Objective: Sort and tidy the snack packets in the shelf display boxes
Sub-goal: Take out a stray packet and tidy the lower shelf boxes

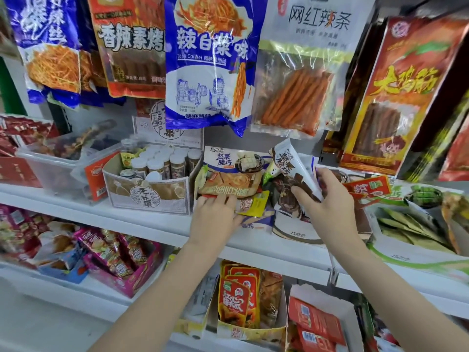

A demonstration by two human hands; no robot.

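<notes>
Reaching into the open display box (256, 158) at the middle of the white shelf (157, 222), I have both hands among its jumbled packets. The box holds an orange-brown packet (228, 184), a small yellow packet (256, 203) near the front edge, and dark brown packets (285, 196) on the right. My left hand (215, 214) lies palm down at the box's front left corner, fingers curled over the lower edge of the orange-brown packet and gripping it. My right hand (327, 199) pinches a white-and-brown packet (291, 165) between thumb and fingers, holding it tilted above the dark ones.

To the left on the same shelf stands a beige box (149, 194) full of upright white-capped jars (162, 161); farther left sits a clear tub (50, 166). At the shelf's right end a white-and-green box (411, 252) holds long green packets (406, 224), with red packets (368, 188) lying between it and my right hand. Large hanging bags, the blue one (208, 62) lowest, dangle over the back of the display box and hide part of it. Below, the lower shelf carries a pink box (132, 283) and a box of red packets (236, 298).
</notes>
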